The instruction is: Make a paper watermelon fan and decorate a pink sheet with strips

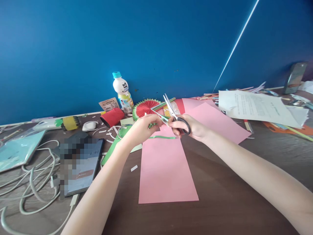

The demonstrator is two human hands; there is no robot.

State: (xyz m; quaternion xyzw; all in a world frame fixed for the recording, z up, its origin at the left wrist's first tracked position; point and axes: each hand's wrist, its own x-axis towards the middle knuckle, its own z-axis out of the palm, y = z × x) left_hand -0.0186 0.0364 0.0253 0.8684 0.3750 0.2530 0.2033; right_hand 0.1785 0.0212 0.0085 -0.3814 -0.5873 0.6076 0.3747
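My right hand (189,126) is closed around a pair of scissors (170,106) with black handles, the blades pointing up and away. Close beside it, my left hand (148,125) pinches a thin pale paper strip (164,120) that runs toward the right fingers. Whether the strip touches the right fingertips is hard to make out. Below both hands, a long pink paper sheet (166,173) lies flat on the table. A narrow green paper strip (162,137) rests across its far end. Just behind the hands stands a red paper fan rosette (146,107) with a green-and-white edge, partly covered.
More pink paper (215,120) and printed white sheets (254,107) lie to the right. At the back stand a bottle (121,88) and a red roll (112,117). Green paper (111,155), a phone (85,169) and tangled white cables (31,182) occupy the left. A blue wall (146,39) borders the table.
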